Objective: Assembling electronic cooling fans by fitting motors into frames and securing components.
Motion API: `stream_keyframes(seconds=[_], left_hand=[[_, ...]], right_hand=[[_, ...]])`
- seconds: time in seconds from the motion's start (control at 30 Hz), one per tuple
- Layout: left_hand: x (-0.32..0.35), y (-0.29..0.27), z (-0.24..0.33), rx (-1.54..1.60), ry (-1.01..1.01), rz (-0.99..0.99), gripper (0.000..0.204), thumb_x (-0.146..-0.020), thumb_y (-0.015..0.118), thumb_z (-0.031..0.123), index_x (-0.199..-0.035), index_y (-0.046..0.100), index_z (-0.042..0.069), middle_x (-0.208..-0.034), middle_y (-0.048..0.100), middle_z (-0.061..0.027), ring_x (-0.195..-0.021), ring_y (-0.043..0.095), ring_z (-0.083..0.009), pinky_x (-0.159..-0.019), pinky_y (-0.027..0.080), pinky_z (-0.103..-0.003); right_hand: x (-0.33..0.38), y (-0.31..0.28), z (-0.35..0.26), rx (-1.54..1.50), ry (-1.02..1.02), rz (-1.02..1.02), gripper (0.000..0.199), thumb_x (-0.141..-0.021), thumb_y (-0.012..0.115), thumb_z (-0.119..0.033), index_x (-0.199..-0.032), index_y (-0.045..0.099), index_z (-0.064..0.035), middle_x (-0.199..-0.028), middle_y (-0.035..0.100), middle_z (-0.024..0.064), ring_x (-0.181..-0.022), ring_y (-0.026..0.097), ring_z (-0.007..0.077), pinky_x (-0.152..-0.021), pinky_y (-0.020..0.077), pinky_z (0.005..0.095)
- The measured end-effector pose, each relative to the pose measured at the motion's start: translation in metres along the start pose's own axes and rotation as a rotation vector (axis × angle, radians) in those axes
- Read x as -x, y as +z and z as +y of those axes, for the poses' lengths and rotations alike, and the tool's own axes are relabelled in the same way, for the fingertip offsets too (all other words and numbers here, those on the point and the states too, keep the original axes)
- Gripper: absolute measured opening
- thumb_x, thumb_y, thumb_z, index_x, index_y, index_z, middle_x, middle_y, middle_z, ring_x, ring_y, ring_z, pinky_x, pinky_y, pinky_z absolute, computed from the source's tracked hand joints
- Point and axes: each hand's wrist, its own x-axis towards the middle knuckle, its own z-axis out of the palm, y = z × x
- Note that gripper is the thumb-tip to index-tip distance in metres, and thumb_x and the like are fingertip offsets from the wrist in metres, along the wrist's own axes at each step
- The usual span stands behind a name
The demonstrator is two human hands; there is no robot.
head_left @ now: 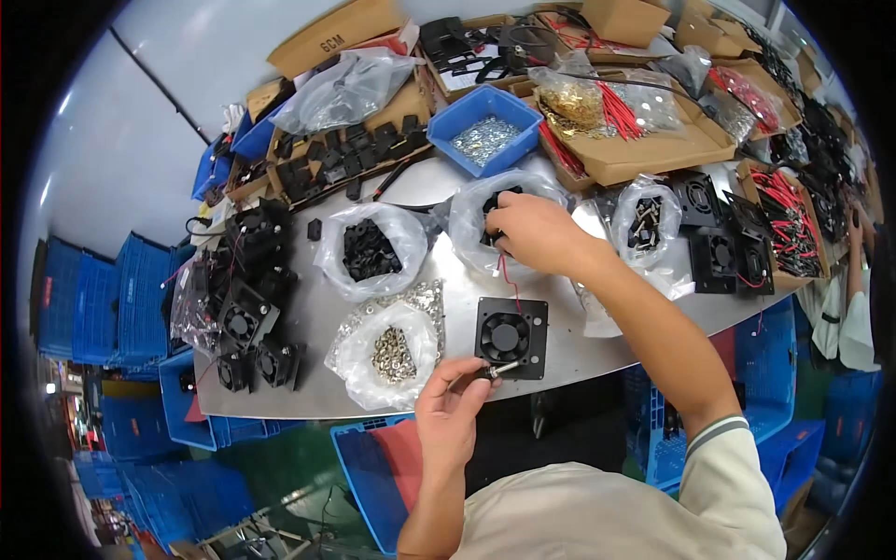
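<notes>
My left hand (pixel 446 411) pinches a small part with a shiny metal shaft (pixel 504 368) and a dark end, over the lower edge of a square black fan plate (pixel 537 315). The plate lies on the table with a round fan (pixel 505 337) in its middle, and a thin red wire (pixel 510 276) runs up from it. My right hand (pixel 532 229) reaches into a clear plastic bag (pixel 467 219) with dark pieces inside. Its fingers are curled down among them, and what they grip, if anything, is hidden.
Open bags of black caps (pixel 370 250), metal nuts (pixel 392 357) and screws (pixel 645 224) surround the plate. Fans pile up at left (pixel 245 322) and right (pixel 714 257). A blue bin (pixel 448 142) of metal bits and cardboard boxes (pixel 653 163) line the back. Blue crates (pixel 355 467) stand below the table.
</notes>
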Motion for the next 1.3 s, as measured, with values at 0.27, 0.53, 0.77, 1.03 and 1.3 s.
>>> stream_keyframes(seconds=[0.27,0.53,0.77,1.03,1.3], left_hand=[[0.006,0.002,-0.011,0.089,0.028,0.025,0.023,-0.087,0.062,-0.007,-0.109,0.061,-0.001,-0.108,0.062,-0.0096,-0.09,0.065,-0.0184,-0.081,0.056,-0.027],[0.009,0.021,-0.01,0.154,-0.019,0.007,0.026,-0.087,0.063,-0.006,-0.112,0.058,-0.002,-0.109,0.062,-0.0114,-0.09,0.065,-0.0174,-0.083,0.056,-0.026],[0.016,0.033,-0.016,0.149,-0.045,-0.05,0.026,-0.088,0.063,-0.005,-0.113,0.058,-0.002,-0.109,0.063,-0.011,-0.09,0.065,-0.016,-0.085,0.056,-0.028],[0.019,0.031,-0.029,0.052,-0.037,-0.067,0.022,-0.088,0.062,-0.004,-0.11,0.06,-0.002,-0.108,0.065,-0.0125,-0.1,0.065,-0.0214,-0.094,0.054,-0.036],[0.024,0.036,-0.03,0.031,-0.054,-0.059,0.023,-0.088,0.063,-0.005,-0.111,0.06,-0.002,-0.109,0.064,-0.0123,-0.101,0.065,-0.0213,-0.097,0.053,-0.038]], right_hand=[[0.04,-0.031,-0.02,-0.654,0.102,0.308,0.017,-0.085,0.06,0.0,-0.101,0.063,-0.0004,-0.094,0.066,0.0091,-0.086,0.065,0.0199,-0.075,0.0506,0.0345],[0.156,0.006,-0.04,-2.096,0.312,0.208,0.033,-0.081,0.07,0.001,-0.113,0.062,0.0021,-0.102,0.066,0.0132,-0.084,0.067,0.0187,-0.073,0.0561,0.0264],[0.183,0.029,-0.045,-2.32,0.397,0.245,0.028,-0.093,0.063,-0.015,-0.111,0.062,0.0061,-0.102,0.066,0.0134,-0.078,0.064,0.0156,-0.073,0.0542,0.0262],[0.19,0.033,-0.056,-1.96,0.466,0.331,0.028,-0.099,0.055,-0.02,-0.113,0.062,0.0044,-0.094,0.069,0.0116,-0.082,0.066,0.0173,-0.075,0.0544,0.028],[0.194,0.036,-0.071,-1.753,0.382,0.415,0.024,-0.099,0.053,-0.011,-0.115,0.062,0.0044,-0.107,0.069,0.0179,-0.096,0.068,0.0213,-0.082,0.0546,0.0298]])
